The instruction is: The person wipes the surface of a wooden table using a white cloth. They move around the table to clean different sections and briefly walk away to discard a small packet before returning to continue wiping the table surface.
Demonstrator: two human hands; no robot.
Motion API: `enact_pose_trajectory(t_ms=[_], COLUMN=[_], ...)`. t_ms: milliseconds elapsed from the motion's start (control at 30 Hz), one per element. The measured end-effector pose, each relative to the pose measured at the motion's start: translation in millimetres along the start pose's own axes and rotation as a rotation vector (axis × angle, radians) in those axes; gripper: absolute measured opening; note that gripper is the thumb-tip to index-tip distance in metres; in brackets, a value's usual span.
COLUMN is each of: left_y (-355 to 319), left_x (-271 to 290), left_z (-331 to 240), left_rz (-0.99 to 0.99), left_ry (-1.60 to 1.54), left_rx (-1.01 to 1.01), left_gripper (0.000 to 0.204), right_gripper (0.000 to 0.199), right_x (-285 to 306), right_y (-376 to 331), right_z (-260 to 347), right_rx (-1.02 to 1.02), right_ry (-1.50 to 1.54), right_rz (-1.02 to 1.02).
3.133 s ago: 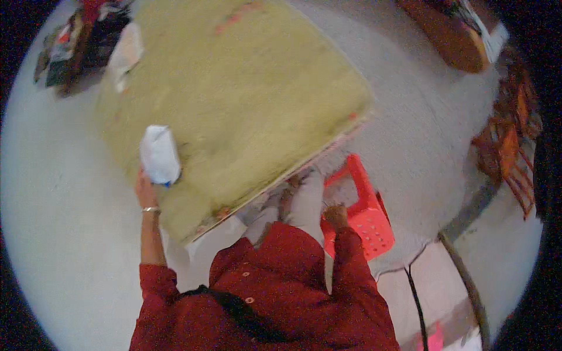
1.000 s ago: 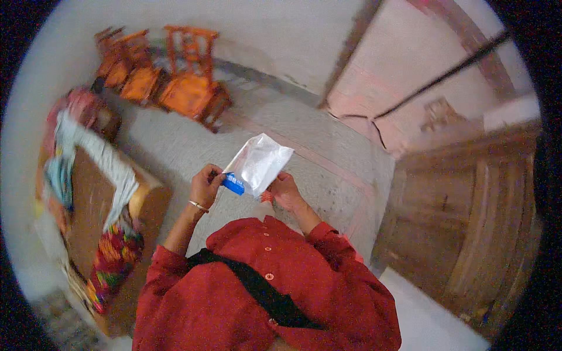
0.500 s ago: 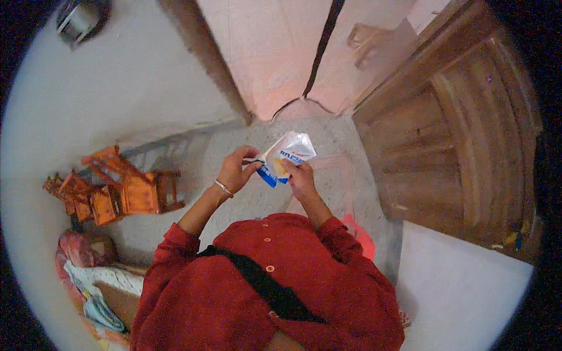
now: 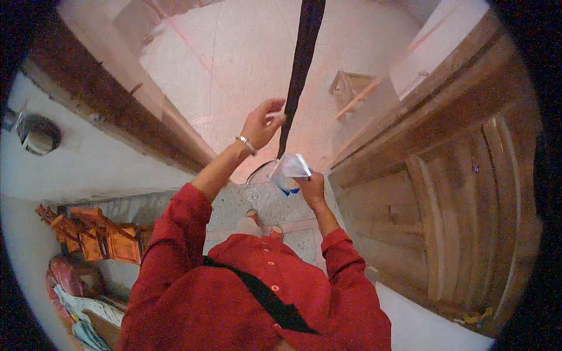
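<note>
Beside the dark strip [image 4: 302,64] that splits a pale, see-through door curtain [image 4: 234,76], the bent fingers of the left hand [image 4: 261,126] reach its near edge; whether they pinch it, or touch it at all, I cannot tell. Lower and to the right, the right hand [image 4: 314,190] grips a white-and-blue plastic packet [image 4: 290,167] by its right side, with a blue end hanging downward. The packet lies leftward from those right fingers, in front of the strip's lower end, foreshortened enough that its own long axis is uncertain. The strip runs steeply up the view, leaning slightly right toward the top, and the left hand is clearly the nearer of the two to it. A light bracelet [image 4: 247,145] circles the left wrist. Farther out, a small wooden stool [image 4: 354,88] shows through the curtain, a panelled wooden door [image 4: 456,205] stands to the right, and orange-brown wooden chairs [image 4: 117,243] sit at far left.
</note>
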State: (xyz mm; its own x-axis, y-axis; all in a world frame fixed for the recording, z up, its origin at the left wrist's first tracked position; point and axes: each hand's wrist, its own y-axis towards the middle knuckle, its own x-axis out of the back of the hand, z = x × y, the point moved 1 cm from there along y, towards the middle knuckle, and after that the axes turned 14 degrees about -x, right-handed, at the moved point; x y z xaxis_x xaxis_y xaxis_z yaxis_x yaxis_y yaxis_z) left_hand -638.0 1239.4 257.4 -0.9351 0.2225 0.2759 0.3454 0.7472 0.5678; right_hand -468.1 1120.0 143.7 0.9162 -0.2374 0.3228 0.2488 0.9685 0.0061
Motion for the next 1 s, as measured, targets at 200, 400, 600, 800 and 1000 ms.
enact_pose_trajectory(t_ms=[200, 400, 600, 800, 1000], left_y=[-54.0, -22.9, -69.0, -12.0, 14.7], left_x=[45.3, 13.7, -8.3, -62.8, -82.0], left_z=[-53.2, -85.1, -50.0, 38.1, 164.0], left_rz=[-0.147, -0.344, -0.313, -0.338, -0.266], left_ry=[0.055, 0.473, 0.403, 0.477, 0.566], left_rx=[-0.105, -0.247, -0.229, -0.109, -0.145], left_gripper=[0.039, 0.027, 0.009, 0.008, 0.016], right_gripper=[0.028, 0.03, 0.021, 0.018, 0.008], right_x=[-44.6, -22.2, -29.0, 9.7, -20.6], right_y=[-81.4, -40.0, -79.7, 55.8, 212.5], right_z=[57.7, 92.8, 61.8, 10.5, -62.2], right_rx=[0.337, 0.508, 0.501, 0.664, 0.578], right_ry=[-0.281, -0.359, -0.548, -0.576, -0.661], right_rz=[-0.036, 0.043, 0.034, 0.228, 0.438])
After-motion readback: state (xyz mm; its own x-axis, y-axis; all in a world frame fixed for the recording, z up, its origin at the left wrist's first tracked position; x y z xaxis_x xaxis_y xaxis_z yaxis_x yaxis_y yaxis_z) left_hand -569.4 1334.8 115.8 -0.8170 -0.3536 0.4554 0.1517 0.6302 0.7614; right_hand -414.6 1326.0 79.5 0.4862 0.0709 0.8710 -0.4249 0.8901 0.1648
